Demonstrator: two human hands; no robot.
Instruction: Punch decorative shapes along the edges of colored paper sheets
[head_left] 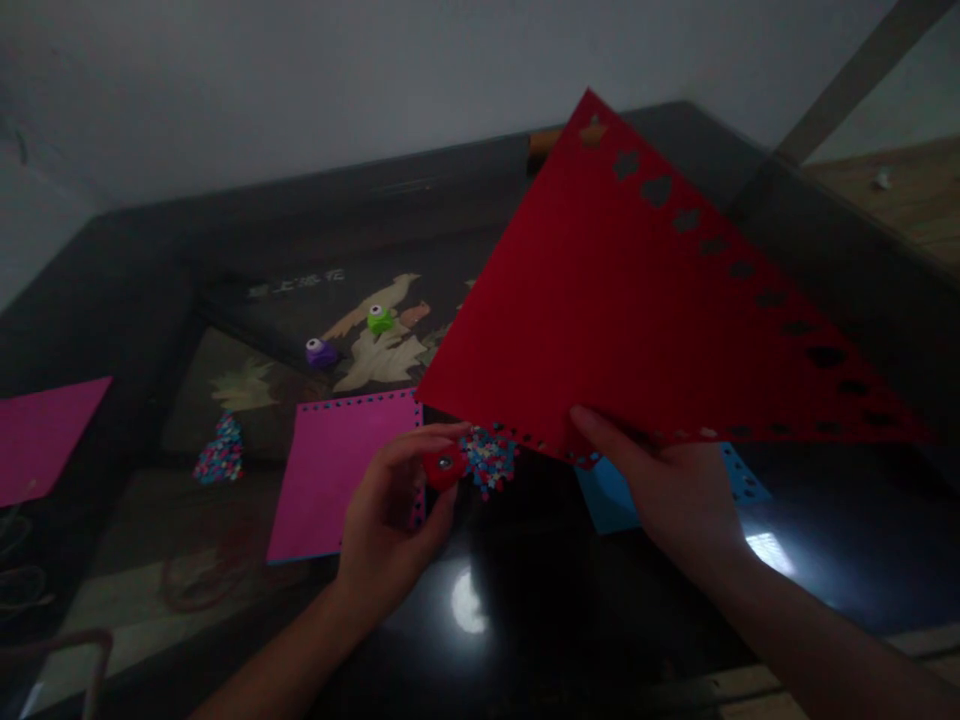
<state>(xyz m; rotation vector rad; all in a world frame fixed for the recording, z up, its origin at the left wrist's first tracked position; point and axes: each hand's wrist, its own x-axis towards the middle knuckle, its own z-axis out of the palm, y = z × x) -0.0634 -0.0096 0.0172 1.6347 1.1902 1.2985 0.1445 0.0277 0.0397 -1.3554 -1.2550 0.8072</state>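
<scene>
My left hand is closed around a small red craft punch, its fingers above and thumb below. The punch sits close to the lower left edge of a large red sheet of paper; whether the edge is inside its slot I cannot tell. With the thumb on top, my right hand grips that sheet near its lower edge and holds it tilted above the table. Star, heart and other shaped holes run along the sheet's edges. Just beyond the punch lies a pile of tiny multicoloured paper cutouts.
A pink sheet with punched edges lies beneath my left hand, a blue sheet under my right. Purple and green punches stand farther back. Another confetti pile and a pink sheet are at left on the glossy dark table.
</scene>
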